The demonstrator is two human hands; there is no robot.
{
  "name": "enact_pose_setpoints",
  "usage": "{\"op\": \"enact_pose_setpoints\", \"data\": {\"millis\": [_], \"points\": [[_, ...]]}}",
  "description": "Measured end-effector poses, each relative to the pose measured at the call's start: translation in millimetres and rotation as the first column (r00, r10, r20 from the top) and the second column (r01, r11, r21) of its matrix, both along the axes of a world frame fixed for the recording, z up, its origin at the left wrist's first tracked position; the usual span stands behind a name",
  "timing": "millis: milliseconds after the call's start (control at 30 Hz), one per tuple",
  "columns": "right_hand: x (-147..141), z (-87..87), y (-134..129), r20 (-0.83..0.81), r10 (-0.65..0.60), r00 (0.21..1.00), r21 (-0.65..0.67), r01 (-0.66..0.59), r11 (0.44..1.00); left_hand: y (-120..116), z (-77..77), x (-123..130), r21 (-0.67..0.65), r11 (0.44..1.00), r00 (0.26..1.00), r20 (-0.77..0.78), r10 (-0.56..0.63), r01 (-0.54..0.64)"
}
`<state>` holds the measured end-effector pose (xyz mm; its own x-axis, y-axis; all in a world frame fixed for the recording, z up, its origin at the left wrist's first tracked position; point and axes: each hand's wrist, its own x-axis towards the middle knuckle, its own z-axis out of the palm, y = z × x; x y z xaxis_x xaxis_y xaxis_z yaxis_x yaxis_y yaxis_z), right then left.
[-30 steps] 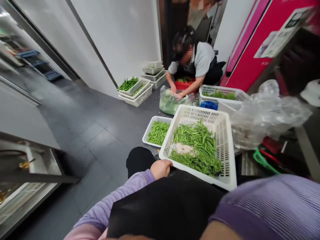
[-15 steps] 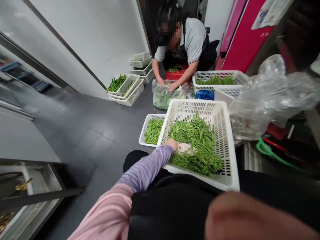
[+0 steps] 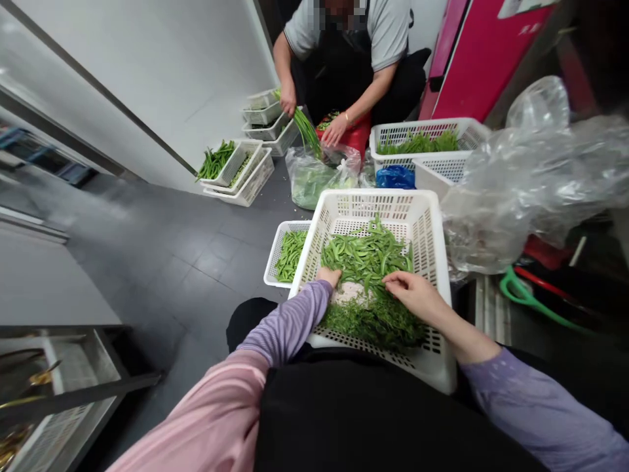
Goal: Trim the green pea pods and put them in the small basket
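Observation:
A large white basket (image 3: 446, 341) sits in front of my lap. Inside are green pea pods (image 3: 366, 249), with a heap of leafy trimmings (image 3: 378, 320) and a pale pinkish patch nearer me. My left hand (image 3: 329, 276) is closed at the left edge of the pods; what its fingers hold, if anything, is hidden. From the right, my right hand (image 3: 415, 296) reaches over the basket, thumb and fingertips pinched together by the pods. Anything between them is too small to make out. Beside the basket on the left stands a smaller white basket (image 3: 270, 272) of pods.
A co-worker (image 3: 361, 98) crouches opposite, holding long green stalks (image 3: 305, 131) above a clear bag (image 3: 312, 180). White baskets of greens (image 3: 246, 190) stand by the wall. At right are another white basket (image 3: 476, 134), clear plastic bags (image 3: 531, 190) and a green handle (image 3: 521, 298).
My right hand has come from the blurred foreground into the basket, pinched by the pods. My left hand remains at the pods' left side. The co-worker has lifted green stalks from the bag.

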<state>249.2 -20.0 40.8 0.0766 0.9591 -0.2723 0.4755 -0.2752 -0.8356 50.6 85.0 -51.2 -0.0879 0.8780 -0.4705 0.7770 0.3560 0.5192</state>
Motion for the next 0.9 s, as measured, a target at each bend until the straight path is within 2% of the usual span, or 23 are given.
{"op": "enact_pose_setpoints", "data": {"millis": [133,200,233,300,367,433,500,667,800,900], "points": [[-3,-9.0,0,0.004,0.008,1.0,-0.041,-0.008,0.999,-21,18.3,-3,-0.029,0.999,0.994,0.103,0.017,-0.014],[-7,-14.0,-1,-0.033,0.005,0.999,-0.054,-0.006,0.999,-36,35.0,0,-0.076,0.997,0.969,0.247,0.008,0.011],[-10,-14.8,-2,-0.07,-0.003,0.998,-0.057,-0.001,0.998,-44,44.4,2,-0.109,0.993,0.935,0.354,0.001,0.04],[-18,-12.4,-7,-0.194,-0.043,0.98,-0.067,0.03,0.997,-58,63.0,5,-0.155,0.98,0.817,0.577,-0.015,0.127],[-28,-6.8,-13,-0.353,-0.1,0.93,-0.096,0.07,0.993,-71,78.2,7,-0.117,0.971,0.709,0.702,-0.069,0.211],[-38,-1.1,-21,-0.495,-0.136,0.858,-0.121,0.087,0.989,-80,88.1,9,-0.019,0.967,0.687,0.708,-0.166,0.252],[-46,1.9,-29,-0.577,-0.164,0.8,-0.128,0.109,0.986,-86,94.0,11,0.058,0.961,0.718,0.653,-0.241,0.271],[-54,0.1,-45,-0.618,-0.238,0.75,-0.117,0.212,0.97,-97,105.6,14,0.1,0.934,0.77,0.538,-0.341,0.344],[-55,0.6,-52,-0.66,-0.219,0.719,-0.13,0.177,0.975,-104,112.5,11,-0.046,0.923,0.745,0.606,-0.279,0.382],[-55,-0.3,-54,-0.677,-0.194,0.71,-0.159,0.117,0.98,-107,111.0,8,-0.087,0.938,0.734,0.649,-0.203,0.336]]}}
